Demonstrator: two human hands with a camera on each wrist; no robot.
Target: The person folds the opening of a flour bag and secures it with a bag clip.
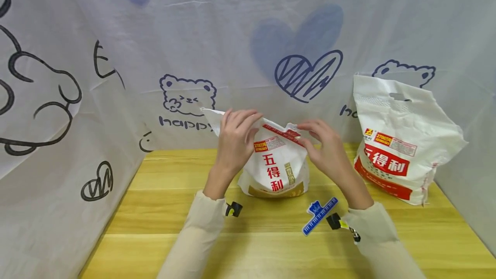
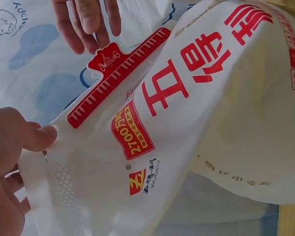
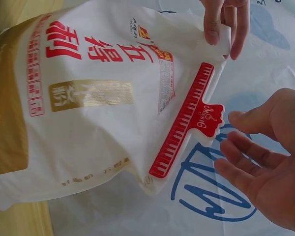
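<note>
A white flour bag (image 1: 271, 162) with red characters and a gold base stands on the table. My left hand (image 1: 236, 139) pinches the bag's upper edge, thumb on the near face, as the left wrist view shows. A red clip (image 3: 187, 123) with a piano-key pattern and a "Music" tab sits across the bag's top edge. Beside that tab is my right hand (image 3: 265, 152), its fingers loosely bent and apart, with nothing between thumb and fingers. In the head view the right hand (image 1: 323, 147) is at the bag's right upper corner.
A larger white flour bag (image 1: 403, 141) with a red label stands at the right. On the wooden table (image 1: 155, 227) a blue clip (image 1: 319, 215) lies in front of the smaller bag. Behind hangs a white cloth (image 1: 232, 33) printed with hearts and bears.
</note>
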